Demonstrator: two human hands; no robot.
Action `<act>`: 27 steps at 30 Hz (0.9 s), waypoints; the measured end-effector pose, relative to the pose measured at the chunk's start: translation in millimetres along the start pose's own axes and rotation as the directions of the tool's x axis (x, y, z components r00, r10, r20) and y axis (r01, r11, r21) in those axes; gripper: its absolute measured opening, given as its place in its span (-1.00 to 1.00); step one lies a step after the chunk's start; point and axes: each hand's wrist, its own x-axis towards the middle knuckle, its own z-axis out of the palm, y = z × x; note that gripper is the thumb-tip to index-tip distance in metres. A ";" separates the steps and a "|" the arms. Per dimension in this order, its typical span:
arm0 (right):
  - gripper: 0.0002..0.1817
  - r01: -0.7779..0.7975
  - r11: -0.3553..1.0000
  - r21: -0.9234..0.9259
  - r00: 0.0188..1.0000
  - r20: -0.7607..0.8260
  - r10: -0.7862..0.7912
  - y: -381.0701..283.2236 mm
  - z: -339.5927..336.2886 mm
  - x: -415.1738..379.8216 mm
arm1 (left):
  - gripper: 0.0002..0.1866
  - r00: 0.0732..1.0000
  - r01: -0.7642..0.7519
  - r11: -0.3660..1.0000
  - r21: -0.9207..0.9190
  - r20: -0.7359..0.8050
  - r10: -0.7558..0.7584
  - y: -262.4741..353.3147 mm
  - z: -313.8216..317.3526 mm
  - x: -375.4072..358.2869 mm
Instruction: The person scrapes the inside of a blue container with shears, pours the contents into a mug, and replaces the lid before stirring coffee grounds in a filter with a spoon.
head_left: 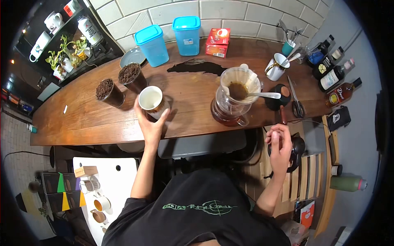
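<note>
My left hand [151, 127] is wrapped round the lower part of a cup [150, 97], white inside with a patterned outside, at the table's front edge. Beside it stand two dark tumblers [110, 93] heaped with brown grounds or soil. My right hand [280, 143] has its fingers curled, just past the table edge. Close by its fingertips is a reddish wooden handle [283, 114] on a small black pot [277, 97]. A black kettle-like vessel [297, 150] lies partly behind this hand; what the fingers grip is hidden. Between the hands, a glass dripper [240, 92] with wet coffee sits on a server [226, 117].
A spoon [266, 95] juts from the dripper. Scissors [295, 100] and several bottles [331, 78] stand right. Blue-lidded containers [152, 47] and a red box [217, 42] line the back. A white mug [276, 70] holds a spoon. A white table [123, 184] is below left.
</note>
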 end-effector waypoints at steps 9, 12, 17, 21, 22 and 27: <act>-0.84 -0.059 0.998 -0.009 0.997 0.040 0.059 20.0 -53.3 -2.5 | -0.02 0.745 -0.443 0.805 0.395 -0.337 0.576 -0.8 15.2 -38.3; -0.84 -0.061 0.998 0.017 0.997 0.055 0.060 26.3 -65.8 -3.3 | -0.07 0.715 -0.595 0.733 0.330 -0.201 0.670 7.9 45.4 -55.1; -0.85 -0.019 0.999 0.039 0.997 0.077 0.016 25.1 -73.1 -6.2 | 0.04 0.862 -0.501 0.863 0.063 0.124 0.491 24.6 96.3 -56.3; -0.86 -0.005 0.993 0.117 0.994 0.108 -0.008 19.3 -66.5 -2.6 | 0.11 0.886 -0.400 0.916 -0.038 0.237 0.397 31.9 110.1 -35.8; -0.86 0.001 0.992 0.122 0.993 0.119 -0.016 16.3 -63.8 -1.6 | 0.11 0.885 -0.403 0.914 -0.038 0.237 0.400 32.9 110.3 -30.9; -0.78 0.074 0.969 0.235 0.975 0.188 -0.120 -12.0 -37.4 15.5 | 0.20 0.804 -0.408 0.912 -0.041 0.458 0.380 32.5 108.9 -10.9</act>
